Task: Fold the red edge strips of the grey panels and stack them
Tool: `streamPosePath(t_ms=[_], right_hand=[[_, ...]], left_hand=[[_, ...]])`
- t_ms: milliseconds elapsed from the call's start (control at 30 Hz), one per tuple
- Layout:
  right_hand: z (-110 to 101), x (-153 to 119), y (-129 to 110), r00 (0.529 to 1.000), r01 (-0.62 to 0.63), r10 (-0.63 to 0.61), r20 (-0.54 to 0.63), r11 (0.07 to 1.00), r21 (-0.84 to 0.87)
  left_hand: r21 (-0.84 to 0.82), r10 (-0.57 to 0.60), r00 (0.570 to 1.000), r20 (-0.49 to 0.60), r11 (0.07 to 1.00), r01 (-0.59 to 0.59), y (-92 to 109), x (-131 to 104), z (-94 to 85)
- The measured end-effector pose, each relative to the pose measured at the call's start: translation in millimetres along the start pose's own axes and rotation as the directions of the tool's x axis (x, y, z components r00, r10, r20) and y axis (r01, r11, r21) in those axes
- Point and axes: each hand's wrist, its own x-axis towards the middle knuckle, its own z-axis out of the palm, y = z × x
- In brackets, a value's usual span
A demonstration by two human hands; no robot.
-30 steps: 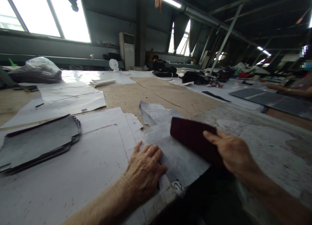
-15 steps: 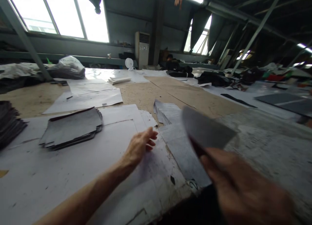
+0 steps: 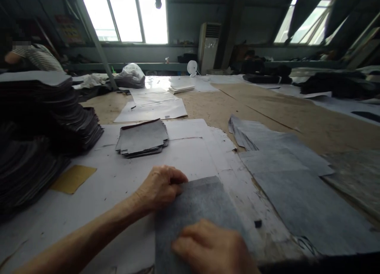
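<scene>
A grey cloth piece (image 3: 204, 198) lies on the white paper right in front of me. Its far left corner is pinched between the thumb and fingers of my left hand (image 3: 162, 187). On top of the same piece rests my right hand (image 3: 212, 244), somewhat blurred, its fingers loosely bent and nothing seen in them. Beyond my left hand sits a small stack of grey cut pieces (image 3: 142, 137) with dark edges. To the right, larger grey sheets (image 3: 299, 198) lie overlapping, with a folded bunch at their far end.
Tall stacks of dark cut cloth (image 3: 74, 119) stand at the left, near a yellow card (image 3: 74, 179). White paper sheets (image 3: 157, 109), a small white fan (image 3: 192, 68) and dark cloth heaps (image 3: 341, 84) are farther back. A person in a striped top (image 3: 41, 58) is at the far left.
My right hand has brought the grey piece from the right, where it was held up, down onto the white paper. My left hand now grips its corner. The view has turned left.
</scene>
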Motion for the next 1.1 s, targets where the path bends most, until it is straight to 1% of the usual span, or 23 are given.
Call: streamPosePath(t_ms=[33, 67, 100, 167, 233, 267, 367, 433, 500, 567, 633, 700, 867, 1000, 1100], right_hand=[[-9.6, 8.3, 9.2, 0.997, -0.053, 0.050, 0.066, 0.997, 0.047], [-18.3, 16.7, 19.9, 0.988, -0.132, 0.131, 0.077, 0.991, 0.008], [-25.0, 24.4, 31.5, 0.987, -0.147, 0.150, 0.059, 0.988, -0.057], [-31.4, 36.2, 53.9, 0.986, -0.100, 0.121, 0.115, 0.980, -0.170], [-29.6, 42.1, 70.8, 0.976, -0.013, 0.057, 0.209, 0.978, -0.206], [-27.2, 43.1, 76.3, 0.971, 0.013, 0.036, 0.236, 0.979, -0.205], [-21.5, 41.3, 82.9, 0.974, 0.054, -0.007, 0.227, 0.978, -0.202], [-21.5, 38.3, 83.0, 0.978, 0.099, -0.055, 0.202, 0.972, -0.215], [-23.4, 34.9, 82.8, 0.975, 0.152, -0.107, 0.195, 0.960, -0.233], [-25.7, 32.2, 83.0, 0.967, 0.199, -0.150, 0.205, 0.949, -0.246], [-27.4, 30.9, 83.3, 0.956, 0.241, -0.186, 0.228, 0.939, -0.244], [-28.4, 31.0, 83.3, 0.942, 0.281, -0.220, 0.253, 0.930, -0.237], [-30.1, 32.2, 82.3, 0.903, 0.367, -0.276, 0.329, 0.894, -0.259], [-32.0, 31.2, 79.4, 0.882, 0.425, -0.313, 0.352, 0.851, -0.310], [-31.0, 33.1, 75.3, 0.861, 0.472, -0.340, 0.378, 0.810, -0.347]], left_hand=[[0.021, 0.048, 0.998, -0.042, 0.999, -0.047, -0.2, -1.2, 2.4], [0.044, 0.092, 0.993, -0.075, 0.995, -0.089, -0.6, -2.2, 4.5], [0.063, 0.129, 0.986, -0.102, 0.990, -0.123, -1.3, -3.1, 6.4], [0.077, 0.191, 0.971, -0.146, 0.980, -0.181, -3.7, -4.9, 9.6], [0.077, 0.235, 0.954, -0.188, 0.972, -0.224, -7.2, -6.6, 12.7], [0.078, 0.250, 0.946, -0.208, 0.968, -0.239, -9.3, -7.4, 14.2], [0.105, 0.302, 0.914, -0.269, 0.953, -0.284, -15.6, -9.1, 17.8], [0.158, 0.385, 0.875, -0.292, 0.922, -0.353, -19.2, -9.7, 18.5], [0.250, 0.504, 0.819, -0.274, 0.860, -0.445, -21.7, -10.2, 17.5], [0.343, 0.612, 0.761, -0.215, 0.777, -0.528, -23.1, -11.1, 15.2], [0.390, 0.673, 0.724, -0.149, 0.713, -0.583, -23.6, -12.6, 12.9], [0.408, 0.687, 0.719, -0.101, 0.688, -0.600, -23.4, -14.2, 11.6], [0.430, 0.660, 0.750, -0.042, 0.690, -0.582, -22.5, -16.3, 11.6], [0.432, 0.630, 0.777, 0.006, 0.699, -0.570, -21.4, -15.8, 9.9], [0.431, 0.621, 0.783, 0.030, 0.699, -0.571, -19.9, -15.2, 8.1]])
